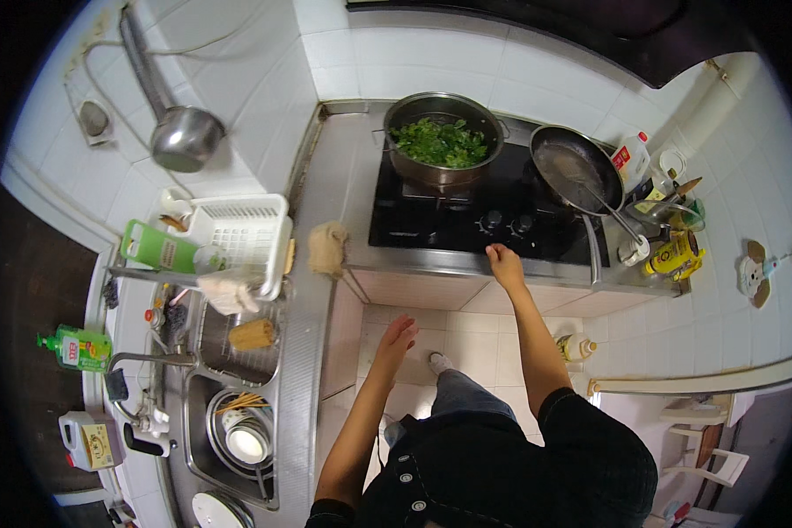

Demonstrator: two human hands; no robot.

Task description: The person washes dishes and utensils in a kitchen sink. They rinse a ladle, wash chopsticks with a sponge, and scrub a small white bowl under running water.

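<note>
My right hand (pixel 503 264) is at the front edge of the black glass gas hob (pixel 422 221), just below its two knobs (pixel 492 219); its fingers are curled and whether they hold anything cannot be told. My left hand (pixel 398 335) hangs over the floor, empty, with its fingers apart. A large metal pot (pixel 443 173) with leafy greens (pixel 442 145) in it stands on the left burner. On the right burner sits a dark frying pan (pixel 567 165), its handle towards the front, with a long-handled utensil (pixel 607 204) lying across it.
Bottles and a yellow packet (pixel 676 254) crowd the counter's right end. At left are a white plastic basket (pixel 276 224), a tan cloth (pixel 328 247) and a sink (pixel 195 422) holding stacked bowls (pixel 247 443) and chopsticks. An oil bottle (pixel 573 347) stands on the floor. The range hood (pixel 567 33) overhangs the hob.
</note>
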